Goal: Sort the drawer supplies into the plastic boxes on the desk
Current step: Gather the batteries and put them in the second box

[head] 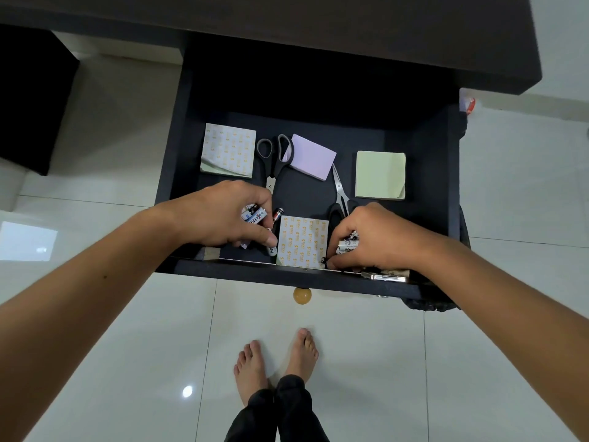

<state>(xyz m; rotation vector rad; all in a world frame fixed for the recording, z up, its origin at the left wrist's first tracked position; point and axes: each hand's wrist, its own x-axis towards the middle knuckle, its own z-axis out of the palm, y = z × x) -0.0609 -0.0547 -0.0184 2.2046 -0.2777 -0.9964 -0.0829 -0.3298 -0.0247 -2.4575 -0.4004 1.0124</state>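
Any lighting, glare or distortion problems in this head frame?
Head view: back of the drawer falls into deep shadow; glare spots on the floor tiles; wide-angle bending at the edges stretches the forearms; left hand and right hand with batteries are evenly lit and sharp.

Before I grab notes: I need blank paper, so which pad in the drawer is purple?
The purple pad at the back middle, lying on one scissors' handle; the others are green or patterned.

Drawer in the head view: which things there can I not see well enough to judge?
- Batteries under the left hand and right hand: count hidden by fingers.
- Drawer back: dark under the desk.
- Metal thing at the front edge: partly hidden, unidentifiable.
- Plastic boxes: outside the view.
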